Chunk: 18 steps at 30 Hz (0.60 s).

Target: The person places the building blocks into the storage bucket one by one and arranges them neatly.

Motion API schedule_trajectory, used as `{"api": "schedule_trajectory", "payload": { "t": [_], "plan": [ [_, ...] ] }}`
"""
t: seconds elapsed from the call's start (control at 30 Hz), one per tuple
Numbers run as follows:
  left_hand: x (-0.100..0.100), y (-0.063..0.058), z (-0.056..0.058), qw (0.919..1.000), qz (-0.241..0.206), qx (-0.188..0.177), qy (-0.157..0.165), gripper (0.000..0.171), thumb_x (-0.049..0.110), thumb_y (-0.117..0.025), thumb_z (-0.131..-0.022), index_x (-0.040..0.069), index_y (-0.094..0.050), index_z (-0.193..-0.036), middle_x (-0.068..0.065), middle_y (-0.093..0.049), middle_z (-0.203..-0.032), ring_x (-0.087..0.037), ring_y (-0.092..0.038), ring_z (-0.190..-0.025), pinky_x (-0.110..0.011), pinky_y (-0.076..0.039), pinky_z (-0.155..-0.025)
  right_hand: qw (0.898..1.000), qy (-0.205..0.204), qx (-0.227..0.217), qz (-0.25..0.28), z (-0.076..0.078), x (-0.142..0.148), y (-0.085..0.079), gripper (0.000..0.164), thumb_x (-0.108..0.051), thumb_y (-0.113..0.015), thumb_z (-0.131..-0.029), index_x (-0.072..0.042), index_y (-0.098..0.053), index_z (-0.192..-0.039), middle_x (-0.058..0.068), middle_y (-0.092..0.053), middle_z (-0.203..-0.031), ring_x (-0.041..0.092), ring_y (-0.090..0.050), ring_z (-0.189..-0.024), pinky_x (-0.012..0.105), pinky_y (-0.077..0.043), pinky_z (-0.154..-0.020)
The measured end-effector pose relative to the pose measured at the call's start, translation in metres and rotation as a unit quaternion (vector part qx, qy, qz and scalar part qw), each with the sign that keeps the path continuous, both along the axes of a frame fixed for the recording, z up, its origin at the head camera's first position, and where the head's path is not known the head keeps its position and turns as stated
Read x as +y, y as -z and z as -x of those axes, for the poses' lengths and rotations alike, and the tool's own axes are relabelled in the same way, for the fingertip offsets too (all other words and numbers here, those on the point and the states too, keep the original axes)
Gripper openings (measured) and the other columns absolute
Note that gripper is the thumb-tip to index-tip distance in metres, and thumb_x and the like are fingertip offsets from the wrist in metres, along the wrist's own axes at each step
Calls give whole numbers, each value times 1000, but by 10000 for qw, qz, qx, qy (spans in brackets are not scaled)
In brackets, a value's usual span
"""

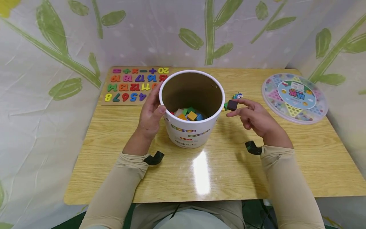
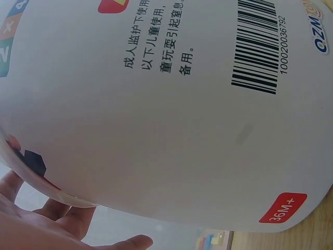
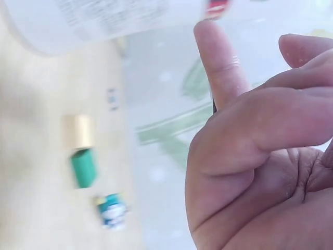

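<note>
A white bucket [image 1: 191, 127] stands on the table with several coloured blocks [image 1: 191, 115] at its bottom. My left hand [image 1: 151, 113] holds its left side by the rim, thumb toward me; the left wrist view shows the printed bucket wall [image 2: 171, 135] with fingers around its edge. To the right of the bucket, my right hand [image 1: 254, 116] pinches a dark block [image 1: 232, 105] between thumb and index finger. In the right wrist view the right hand [image 3: 260, 146] hides nearly all of that block. A green block [image 3: 83, 168] lies on the table beyond it.
A wooden number board [image 1: 125, 85] lies back left, partly behind the left hand and bucket. A round, clear-lidded game box [image 1: 321, 108] lies at right. Near the green block are a wood-coloured block [image 3: 78, 131] and a small blue-white figure [image 3: 112, 212]. A patterned curtain hangs behind.
</note>
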<state>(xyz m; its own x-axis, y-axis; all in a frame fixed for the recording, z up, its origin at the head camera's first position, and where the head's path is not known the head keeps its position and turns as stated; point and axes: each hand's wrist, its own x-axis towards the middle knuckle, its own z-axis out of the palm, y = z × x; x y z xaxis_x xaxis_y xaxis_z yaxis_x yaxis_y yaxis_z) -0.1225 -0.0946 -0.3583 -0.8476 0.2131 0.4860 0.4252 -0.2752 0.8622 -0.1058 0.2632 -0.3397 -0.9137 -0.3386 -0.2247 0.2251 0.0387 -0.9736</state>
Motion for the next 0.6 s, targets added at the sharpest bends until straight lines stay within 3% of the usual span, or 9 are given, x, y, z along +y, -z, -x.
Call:
{"api": "schedule_trajectory", "payload": {
  "t": [0.13, 0.3, 0.43, 0.6],
  "plan": [
    [0, 0, 0, 10000, 19, 70, -2, 82, 54, -63, -84, 11, -33, -147, -19, -35, -144, -42, -31, -131, -57, -34, -102, 9970, -219, 528, 517, -9, -2, -23, 46, 2, -38, -95, -2, -32, -141, 14, -71, -94, 19, -24, -43, 36, -15, -44],
    [0, -1, 0, 10000, -10, 82, 7, 83, 54, -64, -83, 10, -32, -147, -19, -35, -144, -43, -31, -130, -54, -36, -102, 9850, -563, 1128, 1180, -20, -5, -49, 42, 4, -36, -96, 2, -36, -138, 15, -71, -95, 20, -21, -42, 33, -14, -38],
    [0, -1, -1, 10000, 24, 37, -22, 84, 55, -63, -83, 11, -32, -147, -18, -35, -144, -42, -31, -130, -51, -37, -102, 9774, -677, 1494, 1334, -27, -11, -67, 41, 4, -34, -97, 3, -37, -138, 16, -71, -94, 18, -23, -40, 32, -16, -36],
    [0, -1, -1, 9999, 83, 35, -45, 83, 55, -63, -83, 12, -32, -147, -16, -35, -145, -41, -31, -131, -51, -37, -102, 9719, -801, 1616, 1513, -33, -26, -84, 45, 8, -34, -95, 5, -35, -140, 19, -70, -95, 18, -26, -41, 30, -17, -36]
  ]
}}
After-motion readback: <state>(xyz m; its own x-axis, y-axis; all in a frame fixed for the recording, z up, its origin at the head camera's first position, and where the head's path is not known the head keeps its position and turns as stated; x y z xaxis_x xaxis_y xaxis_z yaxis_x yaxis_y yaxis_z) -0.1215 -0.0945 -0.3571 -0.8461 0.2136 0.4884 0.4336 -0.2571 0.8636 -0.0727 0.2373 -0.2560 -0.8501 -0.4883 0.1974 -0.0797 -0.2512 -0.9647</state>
